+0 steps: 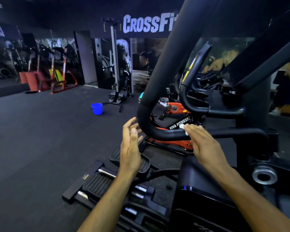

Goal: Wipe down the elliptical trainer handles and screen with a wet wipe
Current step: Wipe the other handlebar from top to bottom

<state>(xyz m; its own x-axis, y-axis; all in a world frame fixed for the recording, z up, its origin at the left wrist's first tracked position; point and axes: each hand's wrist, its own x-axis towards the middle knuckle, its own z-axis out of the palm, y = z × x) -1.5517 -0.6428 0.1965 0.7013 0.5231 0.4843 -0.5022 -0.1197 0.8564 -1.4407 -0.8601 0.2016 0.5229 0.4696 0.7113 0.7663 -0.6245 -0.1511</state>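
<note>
The black elliptical handle [159,131] curves down from the upper right and runs level toward the machine's post. My right hand [203,143] lies over the level stretch of that bar, fingers wrapped onto it, with a small white wet wipe [182,128] peeking out beneath the fingertips. To the left of the bend my left hand [131,144] hovers with fingers straight and spread, close to the bar but holding nothing. The trainer's screen is out of view.
The elliptical's foot pedals [99,181] and rails lie below my arms. An orange spin bike [174,109] stands behind the handle. A blue bucket [97,108] sits on the dark rubber floor, with a rowing machine [115,67] and orange racks [57,77] farther back.
</note>
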